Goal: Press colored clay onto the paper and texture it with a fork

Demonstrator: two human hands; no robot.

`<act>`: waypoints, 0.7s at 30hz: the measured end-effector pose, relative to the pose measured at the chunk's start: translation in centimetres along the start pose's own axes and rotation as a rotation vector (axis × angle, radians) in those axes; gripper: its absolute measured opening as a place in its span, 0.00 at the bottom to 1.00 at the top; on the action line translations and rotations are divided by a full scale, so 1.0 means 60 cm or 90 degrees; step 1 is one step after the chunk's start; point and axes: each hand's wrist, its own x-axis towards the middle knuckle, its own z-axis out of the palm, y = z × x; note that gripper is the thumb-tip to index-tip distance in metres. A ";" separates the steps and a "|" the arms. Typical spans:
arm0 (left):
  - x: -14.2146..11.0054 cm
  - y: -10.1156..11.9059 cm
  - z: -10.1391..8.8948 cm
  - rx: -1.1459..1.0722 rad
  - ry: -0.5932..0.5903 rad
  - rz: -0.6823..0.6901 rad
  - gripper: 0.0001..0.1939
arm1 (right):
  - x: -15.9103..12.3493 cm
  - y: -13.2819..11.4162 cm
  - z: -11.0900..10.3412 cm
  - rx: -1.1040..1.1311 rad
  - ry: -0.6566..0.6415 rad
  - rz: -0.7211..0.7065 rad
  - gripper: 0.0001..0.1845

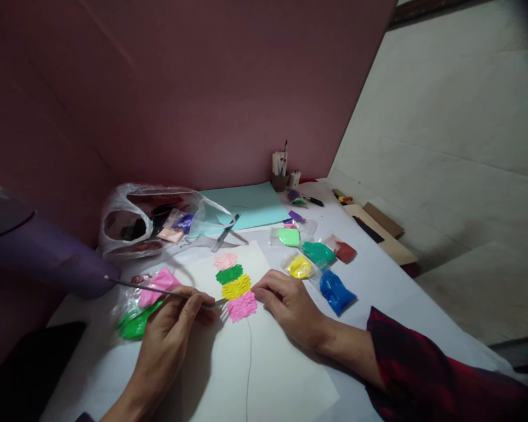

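My left hand (176, 319) grips a thin metal fork (156, 289), its tines at the left edge of a pink clay patch (242, 307). Curled together, the fingers of my right hand (290, 302) touch the right side near where the pink and yellow clay (236, 287) meet; anything between those fingertips is hidden. Above them are a green clay patch (229, 274) and a pale pink one (226, 260), forming a textured column on white paper (286, 375). A drawn line (249, 357) runs down from the pink patch.
Clay packets lie on both sides, among them blue (335, 293), teal (319, 254) and bright green (136, 322). A plastic bag (123, 234), a cutter knife (225, 233), a turquoise sheet (246, 205) and a pen holder (280, 180) stand farther back. A purple cylindrical object (48, 252) is at left.
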 end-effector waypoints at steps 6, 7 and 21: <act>-0.001 -0.008 -0.002 0.144 0.007 0.224 0.07 | 0.001 0.002 0.001 -0.015 0.004 -0.006 0.10; -0.002 -0.011 -0.003 0.170 -0.008 0.268 0.06 | 0.001 0.002 0.001 -0.016 0.004 -0.006 0.10; -0.019 -0.046 -0.011 0.255 -0.050 0.293 0.10 | -0.001 0.004 0.001 -0.016 0.002 -0.012 0.10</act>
